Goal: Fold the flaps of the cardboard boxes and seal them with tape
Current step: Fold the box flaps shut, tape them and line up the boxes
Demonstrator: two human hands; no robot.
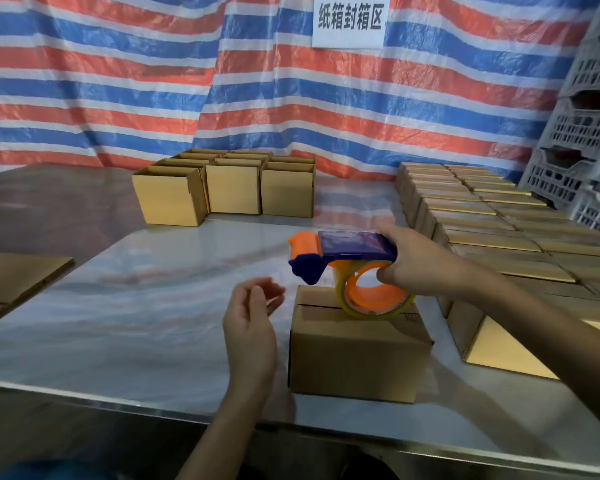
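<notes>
Your right grip (413, 266) clasps the tape dispenser (354, 244) over the closed box (354, 355) near the worktop's (153, 306) front edge. Your left grip (253, 317) hangs loosely open, empty, just beside the box. Rows of other boxes (482, 216) line the right edge.

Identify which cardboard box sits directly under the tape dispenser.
The lone closed box nearest the camera, beneath the dispenser in the right hand; the others sit grouped farther away.

I'm seeing matt cardboard on the box (354, 355), glossy plastic on the dispenser (354, 243), smooth metal shining on the table (153, 306), and crinkled plastic on the tarp (118, 81)
</notes>
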